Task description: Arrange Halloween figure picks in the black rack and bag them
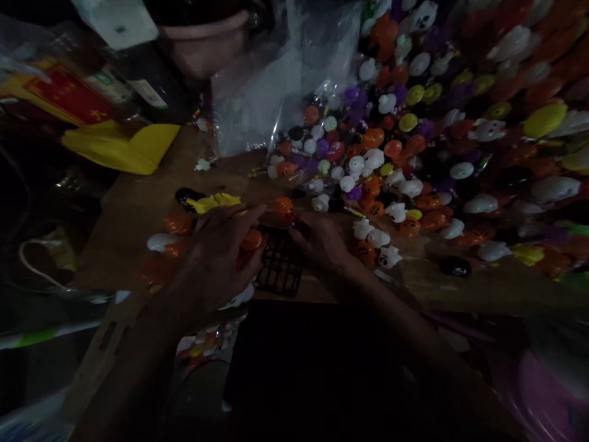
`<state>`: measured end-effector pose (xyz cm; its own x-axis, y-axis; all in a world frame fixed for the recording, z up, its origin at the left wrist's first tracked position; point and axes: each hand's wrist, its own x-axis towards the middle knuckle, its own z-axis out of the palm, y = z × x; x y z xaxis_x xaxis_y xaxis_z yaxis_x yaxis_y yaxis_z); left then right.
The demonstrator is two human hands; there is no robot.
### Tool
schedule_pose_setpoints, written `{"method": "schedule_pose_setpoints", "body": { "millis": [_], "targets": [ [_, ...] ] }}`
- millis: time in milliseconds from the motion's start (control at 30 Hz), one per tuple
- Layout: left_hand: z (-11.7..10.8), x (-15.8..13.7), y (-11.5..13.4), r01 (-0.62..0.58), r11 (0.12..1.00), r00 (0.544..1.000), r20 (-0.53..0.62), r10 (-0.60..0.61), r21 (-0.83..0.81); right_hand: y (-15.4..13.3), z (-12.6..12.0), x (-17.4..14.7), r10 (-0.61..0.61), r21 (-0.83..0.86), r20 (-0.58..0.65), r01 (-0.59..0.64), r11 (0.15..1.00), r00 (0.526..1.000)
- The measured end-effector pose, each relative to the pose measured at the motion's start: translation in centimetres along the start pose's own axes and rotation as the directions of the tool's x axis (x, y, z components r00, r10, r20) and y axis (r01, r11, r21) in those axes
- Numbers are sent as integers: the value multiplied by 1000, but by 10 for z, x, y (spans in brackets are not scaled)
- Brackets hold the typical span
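My left hand [214,255] is curled around a small round orange toy piece [252,240], which shows between thumb and fingers. At the fingertips of my right hand [324,240] is an orange pumpkin-face toy [284,210], which they seem to pinch. Between the two hands, a black grid tray [280,263] lies at the table's front edge. Just beyond my left hand are yellow pieces [216,202] and a black piece [188,196]. Left of that hand sit a white piece [160,242] and an orange piece [177,224]. The picture is dark and partly blurred.
A large heap of small orange, white, purple and yellow toys [409,187] spreads over the right of the wooden table [119,215]. Behind are a clear plastic bag [251,104], a pink pot [207,46], a yellow item [124,144] and a dark bottle [151,86].
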<state>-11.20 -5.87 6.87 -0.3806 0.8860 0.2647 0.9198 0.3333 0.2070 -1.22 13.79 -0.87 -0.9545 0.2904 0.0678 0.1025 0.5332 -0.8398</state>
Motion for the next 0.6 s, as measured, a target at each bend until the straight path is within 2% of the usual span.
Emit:
{"method": "schedule_pose_setpoints", "body": {
  "millis": [100,267,367,467,533,600],
  "targets": [
    [-2,1,1,-12,1000,1000,6,12,-11,2,2,-1,-8,25,-69,10,1000,998],
    [-8,-3,7,4,1000,1000,-30,-4,-25,2,1,-3,-2,97,-87,11,995,996],
    [-20,-8,13,83,990,991,-95,-94,-113,5,1,-3,12,165,-108,6,986,994],
    [-33,-12,15,234,949,938,-209,-278,-211,9,5,0,23,187,-155,7,982,988],
    [-39,-13,16,278,940,900,-287,-327,-197,12,8,2,33,181,-174,-1,983,984],
    [-43,-13,16,291,950,902,-296,-312,-114,12,9,3,28,182,-167,3,983,986]
  ]
}}
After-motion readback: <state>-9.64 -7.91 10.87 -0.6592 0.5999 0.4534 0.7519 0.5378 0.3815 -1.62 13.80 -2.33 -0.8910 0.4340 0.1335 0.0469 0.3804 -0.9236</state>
